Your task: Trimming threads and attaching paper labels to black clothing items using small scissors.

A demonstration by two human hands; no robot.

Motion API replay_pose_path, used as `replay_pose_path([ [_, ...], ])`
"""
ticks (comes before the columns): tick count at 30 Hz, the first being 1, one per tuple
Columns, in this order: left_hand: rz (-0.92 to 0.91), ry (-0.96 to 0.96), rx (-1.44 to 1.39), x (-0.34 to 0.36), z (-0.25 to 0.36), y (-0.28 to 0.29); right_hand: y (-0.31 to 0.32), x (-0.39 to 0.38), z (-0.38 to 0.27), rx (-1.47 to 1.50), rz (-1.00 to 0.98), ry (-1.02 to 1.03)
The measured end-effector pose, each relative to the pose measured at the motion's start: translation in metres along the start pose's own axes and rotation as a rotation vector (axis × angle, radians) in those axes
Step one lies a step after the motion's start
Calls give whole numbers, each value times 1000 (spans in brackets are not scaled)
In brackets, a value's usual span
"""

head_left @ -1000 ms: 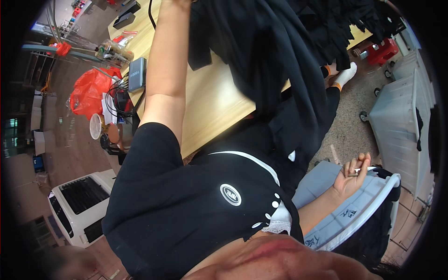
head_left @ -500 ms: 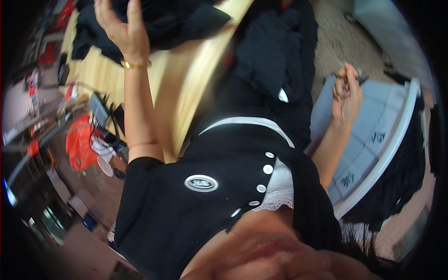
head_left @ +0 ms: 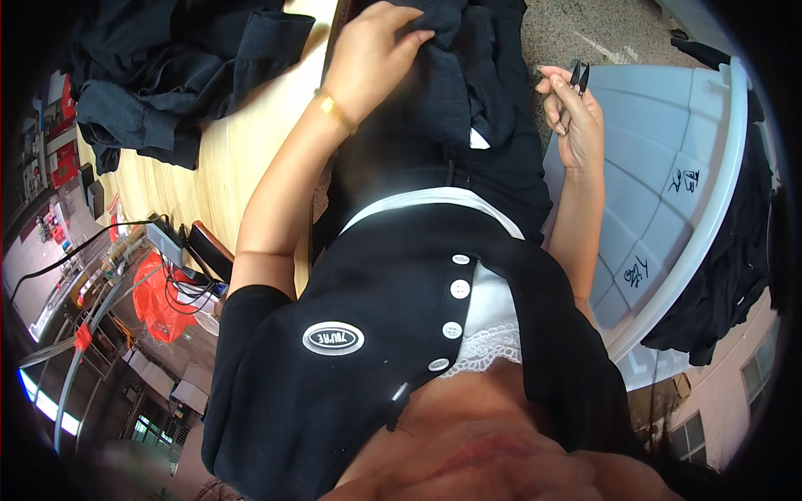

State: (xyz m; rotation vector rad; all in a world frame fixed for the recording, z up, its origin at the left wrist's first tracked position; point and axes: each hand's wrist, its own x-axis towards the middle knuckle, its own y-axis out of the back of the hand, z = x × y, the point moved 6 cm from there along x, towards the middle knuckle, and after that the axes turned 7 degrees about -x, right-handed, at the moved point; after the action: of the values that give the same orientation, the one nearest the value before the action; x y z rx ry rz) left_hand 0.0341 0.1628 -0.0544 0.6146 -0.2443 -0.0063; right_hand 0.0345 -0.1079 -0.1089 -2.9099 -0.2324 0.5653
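My left hand (head_left: 374, 60), with a gold bracelet, reaches onto a dark garment (head_left: 474, 83) lying over my legs; its fingers are curved and apart, with the tips at the fabric. My right hand (head_left: 572, 121) holds small black thread snips (head_left: 581, 77) beside a large grey plastic tub (head_left: 710, 209), with the points upward. A pile of dark clothes (head_left: 184, 100) lies on the pale wooden table (head_left: 209, 188) to my left.
A grey device (head_left: 164, 244) with cables, a red plastic bag (head_left: 159, 296) and metal tubing are at the table's lower left. Dark cloth (head_left: 735, 250) hangs behind the tub's rim on the right. Speckled floor (head_left: 618, 29) shows beyond the tub.
My left hand has moved rightward from over the table to the garment on my legs. The view has shifted, bringing the tub higher. My right hand still holds the snips.
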Motion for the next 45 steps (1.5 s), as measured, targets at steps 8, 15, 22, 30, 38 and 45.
replay_pose_path([
  [8, 314, 62, -1539, 1, 52, 92, 9, 21, 9, 92, 53, 0],
  [15, -61, 198, -2040, 22, 61, 80, -56, 35, 26, 322, -192, -123],
  [22, -302, 45, -2181, 55, 85, 119, -43, 51, -50, 468, -137, 49],
  [30, -115, -9, -1430, 29, 64, 135, -15, -14, -132, 565, -533, 396],
  [38, -517, 292, 161, 0, 32, 45, -73, -66, -25, -406, -914, 23],
  [45, -329, -28, 396, 31, 38, -39, -24, -43, -20, -295, -513, -69],
])
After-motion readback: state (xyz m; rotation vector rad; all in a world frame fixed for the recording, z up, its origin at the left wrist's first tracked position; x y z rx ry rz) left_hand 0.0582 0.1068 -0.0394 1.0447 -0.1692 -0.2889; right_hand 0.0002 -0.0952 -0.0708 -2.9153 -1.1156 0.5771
